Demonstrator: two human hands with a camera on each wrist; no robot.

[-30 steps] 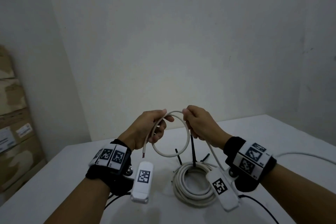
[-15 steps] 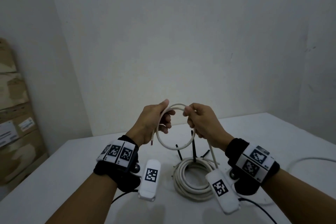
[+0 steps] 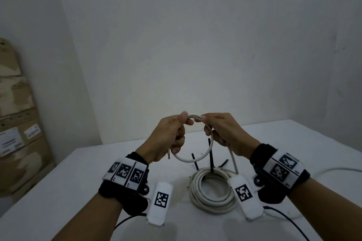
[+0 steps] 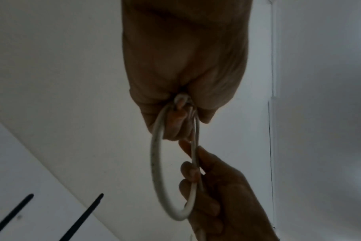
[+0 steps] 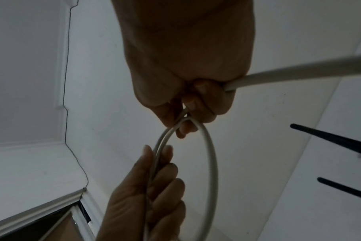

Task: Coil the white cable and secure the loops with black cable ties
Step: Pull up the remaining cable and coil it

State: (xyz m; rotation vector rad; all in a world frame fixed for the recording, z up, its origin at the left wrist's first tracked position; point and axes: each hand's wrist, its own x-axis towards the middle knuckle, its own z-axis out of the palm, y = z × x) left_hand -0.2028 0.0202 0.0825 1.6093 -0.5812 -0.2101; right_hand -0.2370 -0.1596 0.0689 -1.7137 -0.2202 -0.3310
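I hold a small loop of white cable (image 3: 188, 159) in the air above the table. My left hand (image 3: 182, 123) pinches the top of the loop, and the cut cable end (image 3: 168, 155) pokes out below its palm. My right hand (image 3: 207, 125) grips the loop just beside it, nearly touching. From the right hand the cable drops (image 3: 233, 160) to a flat coil (image 3: 211, 193) on the table. Black cable ties (image 3: 211, 154) stick up from the coil's far side. The left wrist view has the loop (image 4: 155, 163) hanging from my left hand (image 4: 181, 104). In the right wrist view my right hand (image 5: 185, 114) holds doubled strands.
The white table (image 3: 78, 191) runs to a bare wall behind. Stacked cardboard boxes (image 3: 15, 123) stand at the far left. A stretch of white cable (image 3: 333, 170) trails off to the right across the table. Black wrist-camera wires (image 3: 290, 221) lie near the front.
Both hands have come closer together at the top of the loop. The loop has shrunk a little and the cable end has drawn up toward the left palm.
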